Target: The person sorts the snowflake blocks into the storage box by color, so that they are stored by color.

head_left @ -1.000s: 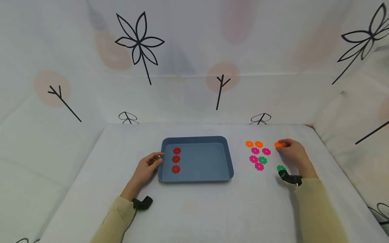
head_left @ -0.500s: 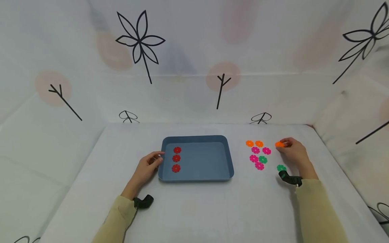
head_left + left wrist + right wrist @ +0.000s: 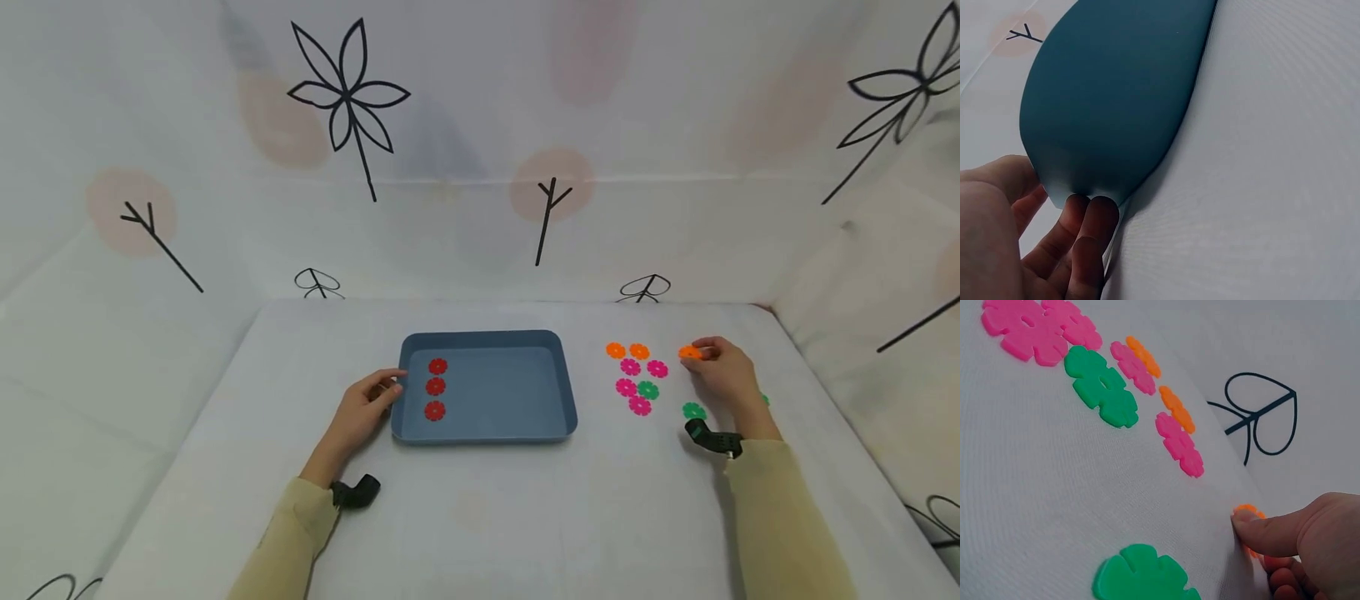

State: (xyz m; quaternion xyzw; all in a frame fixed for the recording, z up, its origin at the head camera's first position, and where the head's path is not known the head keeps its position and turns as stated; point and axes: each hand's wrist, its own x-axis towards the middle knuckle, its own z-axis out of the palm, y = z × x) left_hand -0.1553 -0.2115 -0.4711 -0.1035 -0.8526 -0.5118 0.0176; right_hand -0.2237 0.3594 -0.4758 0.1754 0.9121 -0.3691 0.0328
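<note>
My right hand (image 3: 726, 377) pinches an orange flower-shaped plastic disc (image 3: 690, 353) between thumb and fingers, at the right of the table. In the right wrist view the thumb covers much of that disc (image 3: 1250, 511). My left hand (image 3: 363, 410) holds the left rim of a blue-grey tray (image 3: 510, 439); in the left wrist view, fingertips (image 3: 1102, 215) touch the tray's outer wall while another digit reaches over its edge. Inside the tray, three red flower-shaped discs (image 3: 435, 387) stand in a column along the left side.
Between tray and right hand lie two orange discs (image 3: 639, 351), several pink discs (image 3: 640, 406) and a green disc (image 3: 647, 390). Another green disc (image 3: 694, 411) is by the right wrist, and one more green edge (image 3: 765, 400) shows behind it. A patterned cloth wall (image 3: 450, 233) rises behind the table.
The view has tilted up slightly. A green edge now shows to the right of my right wrist. Both hands keep their holds, almost in place.
</note>
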